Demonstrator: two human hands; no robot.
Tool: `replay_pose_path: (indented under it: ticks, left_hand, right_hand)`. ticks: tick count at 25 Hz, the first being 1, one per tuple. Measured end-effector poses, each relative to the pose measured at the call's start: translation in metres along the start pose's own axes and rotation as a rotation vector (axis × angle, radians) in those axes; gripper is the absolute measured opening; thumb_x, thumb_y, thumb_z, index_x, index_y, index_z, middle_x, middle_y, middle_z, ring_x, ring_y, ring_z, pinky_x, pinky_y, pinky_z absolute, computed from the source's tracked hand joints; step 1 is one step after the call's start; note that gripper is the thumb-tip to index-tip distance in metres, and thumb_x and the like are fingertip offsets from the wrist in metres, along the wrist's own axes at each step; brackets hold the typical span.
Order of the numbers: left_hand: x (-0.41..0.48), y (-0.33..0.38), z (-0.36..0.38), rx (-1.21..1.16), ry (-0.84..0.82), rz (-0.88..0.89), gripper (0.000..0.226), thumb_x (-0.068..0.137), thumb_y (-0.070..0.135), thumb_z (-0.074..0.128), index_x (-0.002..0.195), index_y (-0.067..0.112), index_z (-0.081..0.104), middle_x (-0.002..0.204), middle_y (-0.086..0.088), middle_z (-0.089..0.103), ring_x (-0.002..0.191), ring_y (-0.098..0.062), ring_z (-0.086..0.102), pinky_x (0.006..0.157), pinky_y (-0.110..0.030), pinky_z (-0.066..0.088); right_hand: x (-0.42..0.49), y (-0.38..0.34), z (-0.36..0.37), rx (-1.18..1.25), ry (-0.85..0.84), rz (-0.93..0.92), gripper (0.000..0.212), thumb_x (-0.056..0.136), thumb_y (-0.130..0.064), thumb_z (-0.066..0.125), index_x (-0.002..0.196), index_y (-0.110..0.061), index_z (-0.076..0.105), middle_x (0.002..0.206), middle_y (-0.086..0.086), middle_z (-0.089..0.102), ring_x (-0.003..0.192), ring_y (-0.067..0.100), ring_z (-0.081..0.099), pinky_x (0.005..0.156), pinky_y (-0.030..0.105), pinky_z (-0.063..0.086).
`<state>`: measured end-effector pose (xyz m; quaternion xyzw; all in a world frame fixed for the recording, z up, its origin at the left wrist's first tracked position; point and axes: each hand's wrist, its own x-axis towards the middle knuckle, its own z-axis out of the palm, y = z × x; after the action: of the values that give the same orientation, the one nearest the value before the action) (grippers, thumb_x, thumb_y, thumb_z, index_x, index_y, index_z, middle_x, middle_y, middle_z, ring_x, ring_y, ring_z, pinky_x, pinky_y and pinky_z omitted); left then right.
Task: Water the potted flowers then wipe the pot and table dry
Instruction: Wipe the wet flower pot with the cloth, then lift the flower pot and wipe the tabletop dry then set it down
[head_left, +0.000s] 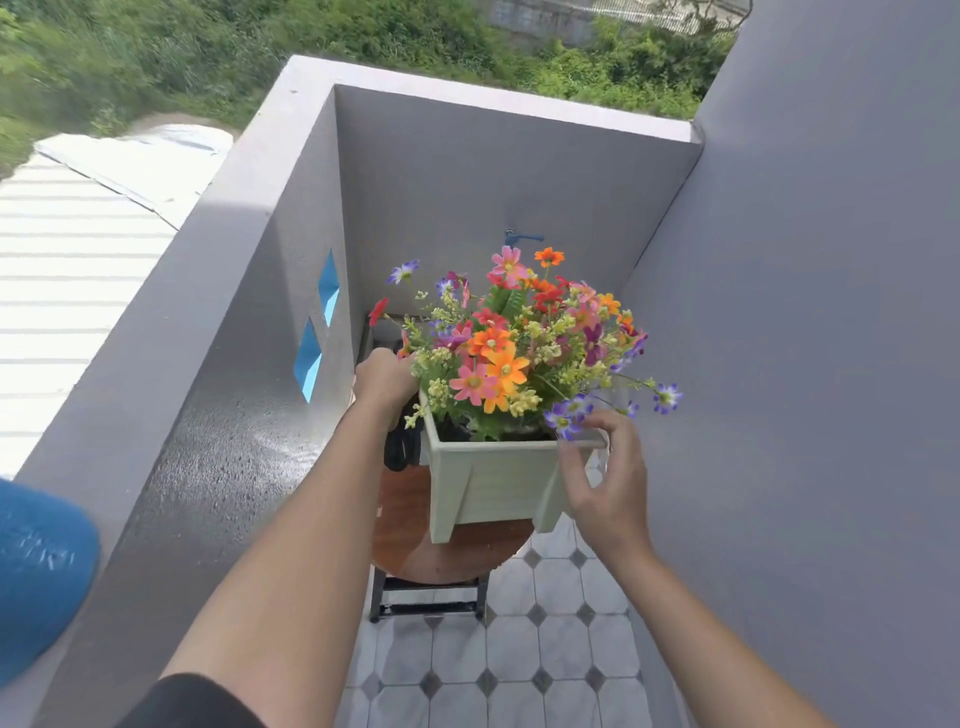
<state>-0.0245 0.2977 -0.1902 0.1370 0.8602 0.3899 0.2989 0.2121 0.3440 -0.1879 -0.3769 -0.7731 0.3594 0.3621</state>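
A pale green wooden pot (496, 483) full of orange, pink, red and purple flowers (511, 348) stands on a small round brown table (410, 540) in the balcony corner. My left hand (384, 379) is a closed fist at the pot's back left corner, partly behind the flowers. A dark bunched cloth (400, 444) hangs just under it against the pot's left side. My right hand (605, 483) is at the pot's right front corner, with fingers curled over the rim and thumb on the side wall.
Grey walls close in the corner on the left, back and right. A blue tap (522, 238) sticks out of the back wall above the flowers. The left parapet top (223, 467) looks wet. A blue object (36, 571) sits at the lower left. The floor (550, 665) is tiled.
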Motion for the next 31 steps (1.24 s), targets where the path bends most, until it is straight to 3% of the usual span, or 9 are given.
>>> replay_pose_path:
  ticks: [2,5,7,11,15,20,23,28,31]
  left_hand:
    - [0.005,-0.004,0.001,-0.035,0.031,-0.031,0.03,0.088,0.015,0.048,0.104,-0.008,0.06,0.115,-0.031,0.058,0.107,-0.044,0.055,0.083,-0.046,0.048]
    - [0.01,-0.007,0.002,-0.067,0.052,-0.056,0.028,0.088,0.005,0.045,0.108,-0.011,0.057,0.121,-0.031,0.056,0.113,-0.045,0.053,0.091,-0.048,0.047]
    - [0.012,-0.011,0.002,-0.091,0.086,-0.039,0.026,0.088,0.007,0.047,0.107,-0.01,0.055,0.12,-0.033,0.055,0.111,-0.047,0.053,0.091,-0.049,0.046]
    - [0.009,-0.012,0.002,-0.05,0.09,-0.045,0.039,0.093,-0.004,0.042,0.132,-0.009,0.04,0.136,-0.03,0.045,0.126,-0.042,0.044,0.099,-0.042,0.039]
    - [0.008,0.002,0.003,-0.015,0.036,-0.013,0.036,0.093,-0.004,0.042,0.128,-0.013,0.044,0.134,-0.03,0.047,0.122,-0.041,0.047,0.08,-0.034,0.034]
    - [-0.031,0.05,0.011,-0.03,-0.147,0.144,0.048,0.066,0.023,0.046,0.094,-0.014,0.058,0.112,-0.039,0.056,0.095,-0.048,0.057,0.08,-0.048,0.047]
    - [-0.044,0.075,0.028,-0.017,-0.141,0.152,0.02,0.09,0.012,0.044,0.081,-0.002,0.055,0.103,-0.028,0.053,0.092,-0.034,0.051,0.078,-0.036,0.04]
    - [-0.051,0.081,0.04,-0.352,-0.305,0.092,0.023,0.085,0.021,0.059,0.082,-0.002,0.056,0.065,-0.008,0.047,0.06,-0.022,0.045,0.049,-0.024,0.038]
    - [-0.056,0.075,0.037,-0.412,-0.292,-0.009,0.046,0.09,0.048,0.052,0.106,0.004,0.054,0.08,-0.008,0.059,0.071,-0.021,0.058,0.068,-0.031,0.049]
  right_hand:
    - [0.004,-0.006,0.0,0.075,0.044,0.319,0.016,0.09,-0.03,0.057,0.099,-0.021,0.047,0.102,-0.005,0.054,0.1,0.012,0.052,0.089,0.025,0.045]
    - [0.03,-0.021,-0.009,0.275,-0.261,0.895,0.015,0.092,-0.037,0.049,0.089,-0.023,0.052,0.093,0.001,0.057,0.091,0.023,0.059,0.081,0.032,0.05]
    - [0.049,-0.032,-0.013,0.367,-0.431,1.062,0.015,0.093,-0.031,0.048,0.086,-0.019,0.052,0.089,0.007,0.052,0.083,0.028,0.059,0.072,0.037,0.053]
    - [0.069,-0.033,-0.009,0.248,-0.554,1.124,0.015,0.095,-0.014,0.04,0.106,-0.008,0.05,0.093,0.011,0.055,0.087,0.025,0.059,0.051,0.033,0.059]
    - [0.065,-0.026,-0.015,0.285,-0.527,1.225,0.033,0.096,-0.004,0.034,0.127,0.005,0.042,0.118,0.021,0.049,0.111,0.04,0.053,0.033,0.025,0.051]
    - [0.053,-0.031,-0.066,0.508,-0.298,1.295,0.024,0.099,0.002,0.033,0.121,-0.001,0.041,0.119,0.02,0.038,0.123,0.049,0.042,0.028,0.03,0.049]
    - [0.051,-0.027,-0.089,0.555,-0.18,1.25,0.037,0.098,0.003,0.034,0.135,0.0,0.035,0.136,0.019,0.034,0.126,0.049,0.036,0.025,0.029,0.046]
    - [0.065,-0.022,-0.122,0.617,-0.002,1.171,0.041,0.097,0.007,0.033,0.138,0.002,0.032,0.127,0.015,0.032,0.126,0.046,0.033,0.026,0.028,0.046]
    - [0.069,-0.015,-0.149,0.684,0.034,1.166,0.032,0.097,0.007,0.032,0.128,-0.001,0.04,0.119,0.015,0.033,0.126,0.044,0.034,0.028,0.032,0.049]
